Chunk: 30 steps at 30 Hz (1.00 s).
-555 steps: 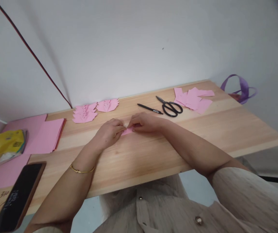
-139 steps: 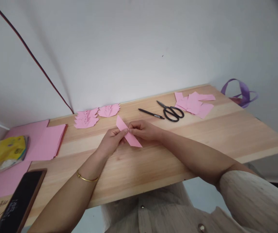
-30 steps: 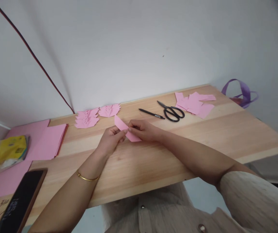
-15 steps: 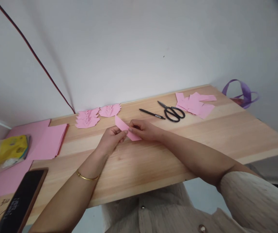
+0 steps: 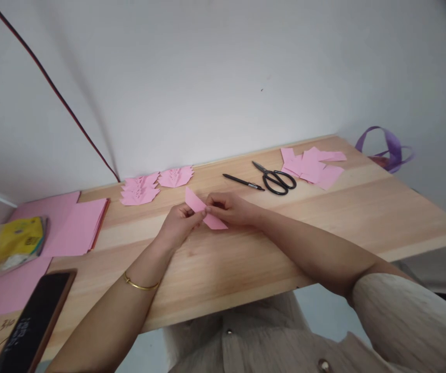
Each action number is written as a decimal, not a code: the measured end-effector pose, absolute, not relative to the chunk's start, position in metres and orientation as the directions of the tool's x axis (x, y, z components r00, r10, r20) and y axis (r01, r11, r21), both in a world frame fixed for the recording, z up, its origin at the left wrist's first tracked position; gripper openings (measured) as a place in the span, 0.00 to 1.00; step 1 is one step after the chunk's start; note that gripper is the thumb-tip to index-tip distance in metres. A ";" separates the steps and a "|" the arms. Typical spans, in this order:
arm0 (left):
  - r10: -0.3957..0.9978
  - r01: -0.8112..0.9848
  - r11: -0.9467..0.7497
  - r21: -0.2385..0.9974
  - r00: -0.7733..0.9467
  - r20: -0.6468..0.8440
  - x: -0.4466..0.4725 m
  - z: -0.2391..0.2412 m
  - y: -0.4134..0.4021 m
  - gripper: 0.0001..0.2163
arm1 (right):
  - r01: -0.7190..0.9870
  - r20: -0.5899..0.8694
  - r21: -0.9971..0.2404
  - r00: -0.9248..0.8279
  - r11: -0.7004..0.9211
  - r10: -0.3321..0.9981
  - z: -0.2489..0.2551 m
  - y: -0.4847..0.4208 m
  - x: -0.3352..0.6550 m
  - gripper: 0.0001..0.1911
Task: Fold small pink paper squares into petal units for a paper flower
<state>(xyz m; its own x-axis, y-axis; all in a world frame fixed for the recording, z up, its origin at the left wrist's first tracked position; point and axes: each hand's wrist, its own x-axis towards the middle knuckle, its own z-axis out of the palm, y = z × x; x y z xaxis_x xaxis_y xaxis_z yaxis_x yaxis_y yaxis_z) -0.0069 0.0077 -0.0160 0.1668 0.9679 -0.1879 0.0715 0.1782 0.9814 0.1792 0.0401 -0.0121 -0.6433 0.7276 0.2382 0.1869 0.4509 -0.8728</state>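
Raised and rotated since the earliest frame, the pink strip (image 5: 215, 223) slants from ten-thirty to four-thirty over the table (image 5: 246, 259). Left grip (image 5: 174, 228) and right grip (image 5: 233, 209): both pinch the strip near its middle. Progress: jagged folded pieces (image 5: 139, 195) at ten o'clock from the strip appear complete; the strip appears mid-fold. Loose pieces (image 5: 311, 166) at two o'clock show no pleats; whether these are blanks or offcuts cannot be determined. Scissors (image 5: 264, 170) and pen (image 5: 242, 181), nearer at two o'clock, lie untouched. Markings: yellow packet (image 5: 18, 235) at nine o'clock carries print too small to read. Phone (image 5: 38, 311) at eight o'clock shows illegible characters. Handwriting (image 5: 7, 325) beside it cannot be read with certainty.
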 end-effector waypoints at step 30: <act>0.949 -0.220 0.302 0.928 0.163 -0.270 -0.003 0.002 0.010 0.08 | -0.076 0.421 -0.870 -0.628 0.487 0.654 -0.019 0.051 0.186 0.07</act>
<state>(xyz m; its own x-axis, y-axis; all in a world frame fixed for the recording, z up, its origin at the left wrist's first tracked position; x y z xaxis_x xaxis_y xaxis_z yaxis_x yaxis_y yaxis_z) -0.0028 0.0097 0.0018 0.1628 0.9490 -0.2700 -0.2201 0.3017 0.9277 0.1865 0.0508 -0.0194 -0.6285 0.6541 0.4209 -0.0759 0.4869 -0.8701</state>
